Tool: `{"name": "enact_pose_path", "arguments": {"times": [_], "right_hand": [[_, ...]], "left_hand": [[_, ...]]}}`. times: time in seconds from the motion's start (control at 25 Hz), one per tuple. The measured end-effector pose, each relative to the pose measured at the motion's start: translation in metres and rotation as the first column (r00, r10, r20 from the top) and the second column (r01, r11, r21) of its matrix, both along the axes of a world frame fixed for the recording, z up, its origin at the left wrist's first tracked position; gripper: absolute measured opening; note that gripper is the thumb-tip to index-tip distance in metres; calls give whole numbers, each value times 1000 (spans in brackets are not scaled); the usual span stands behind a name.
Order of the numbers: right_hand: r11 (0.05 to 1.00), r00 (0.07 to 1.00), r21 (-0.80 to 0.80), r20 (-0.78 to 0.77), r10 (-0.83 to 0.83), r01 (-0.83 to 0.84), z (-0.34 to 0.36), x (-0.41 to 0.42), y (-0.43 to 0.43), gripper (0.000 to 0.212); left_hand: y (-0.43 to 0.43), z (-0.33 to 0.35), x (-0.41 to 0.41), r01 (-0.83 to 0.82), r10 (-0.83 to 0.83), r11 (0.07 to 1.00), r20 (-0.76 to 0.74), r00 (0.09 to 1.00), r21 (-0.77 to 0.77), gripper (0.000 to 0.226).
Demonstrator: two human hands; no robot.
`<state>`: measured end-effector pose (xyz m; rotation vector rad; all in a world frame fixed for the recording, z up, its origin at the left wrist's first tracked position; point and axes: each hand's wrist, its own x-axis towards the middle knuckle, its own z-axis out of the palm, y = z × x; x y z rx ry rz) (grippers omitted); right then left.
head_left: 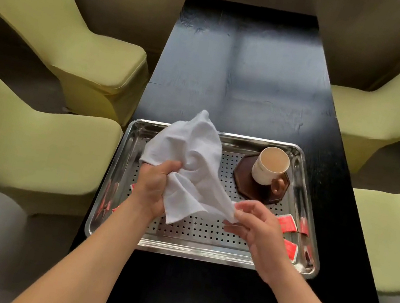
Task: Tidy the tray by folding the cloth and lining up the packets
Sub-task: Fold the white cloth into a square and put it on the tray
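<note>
- Left hand fisted round cloth mid-section, raised above tray.
- Right hand pinching cloth corner, fingers half curled.
- Cloth white, crumpled, unfolded, stretched btwn hands.
- Red packets scattered under & beside hands.

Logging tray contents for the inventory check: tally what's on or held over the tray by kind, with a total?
White cloth, held over the metal tray by left hand and right hand: 1
Cup: 1
Dark saucer: 1
Red packets (visible, some partly hidden), e.g.: at least 4
Total: at least 7
</note>
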<state>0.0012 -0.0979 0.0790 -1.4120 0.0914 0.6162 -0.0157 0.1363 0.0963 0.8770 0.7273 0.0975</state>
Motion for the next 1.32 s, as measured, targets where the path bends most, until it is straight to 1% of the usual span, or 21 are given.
{"name": "enact_pose_path", "arguments": {"times": [0.08, 0.16, 0.24, 0.32, 0.4, 0.48, 0.56, 0.64, 0.76, 0.84, 0.88, 0.96, 1.0, 1.04, 1.08, 1.12, 1.16, 1.2, 1.24, 1.28, 1.32], "right_hand": [[997, 993, -64, -110, -43, 36, -25, -23, -8, 14], [996, 979, -86, -200, -45, 28, -43, -42, -13, 17], [991, 972, -135, -235, -24, -8, -56, -56, -16, 14], [979, 972, -199, -235, -13, -35, -66, -66, -15, 10], [964, 972, -260, -234, -8, -54, -74, -74, -16, 8], [952, 971, -297, -239, 0, -73, -82, -79, -18, 8], [944, 968, -318, -250, 5, -87, -90, -82, -22, 7], [936, 964, -333, -264, 19, -110, -96, -84, -26, 8], [921, 960, -360, -277, 47, -149, -103, -86, -32, 6], [909, 957, -381, -284, 59, -169, -105, -85, -34, 7], [908, 955, -381, -289, 61, -173, -106, -84, -35, 8], [917, 950, -363, -309, 48, -165, -107, -80, -36, 11], [921, 946, -355, -322, 39, -159, -107, -79, -36, 13], [928, 941, -344, -338, 22, -145, -108, -78, -35, 16], [939, 930, -325, -367, -11, -117, -108, -77, -34, 19], [952, 909, -298, -411, -65, -66, -109, -76, -33, 22], [964, 873, -266, -470, -133, 4, -109, -75, -32, 25], [969, 826, -235, -528, -195, 79, -108, -74, -31, 26], [966, 783, -210, -572, -245, 149, -106, -73, -30, 26], [960, 751, -192, -598, -281, 206, -106, -72, -29, 24], [951, 727, -172, -614, -308, 257, -105, -70, -27, 22]], "left_hand": [[0, -4, -21, -7, 8, 999, -49, 999, 32, 34], [0, -9, -45, -16, 20, 999, -95, 995, 40, 26], [1, -14, -69, -23, 31, 998, -117, 993, 66, 24], [0, -18, -89, -6, 16, 995, -106, 994, 95, 29], [-4, -20, -109, 26, -18, 994, -73, 997, 109, 40], [-10, -26, -132, 61, -55, 994, -67, 996, 91, 48], [-16, -40, -158, 88, -68, 989, -161, 985, 120, 44], [-19, -62, -185, 118, -44, 966, -304, 952, 231, 33], [-25, -93, -212, 74, 96, 939, -464, 881, 335, 23], [-31, -104, -216, 23, 210, 910, -510, 834, 413, 27], [-36, -106, -215, 39, 253, 880, -536, 805, 474, 38], [-49, -107, -211, 199, 319, 770, -636, 702, 606, 80], [-56, -105, -211, 297, 365, 673, -654, 663, 677, 97], [-62, -105, -212, 400, 393, 525, -631, 669, 751, 105], [-69, -106, -215, 496, 384, 338, -598, 703, 800, 105], [-76, -109, -217, 563, 343, 169, -584, 736, 809, 99], [-80, -111, -219, 612, 277, 94, -611, 741, 785, 90], [-81, -113, -219, 660, 218, 91, -661, 718, 746, 82], [-80, -117, -221, 713, 172, 92, -717, 676, 695, 79], [-79, -121, -222, 762, 141, 53, -760, 635, 646, 79], [-79, -125, -223, 804, 136, -22, -795, 591, 594, 79]]}}
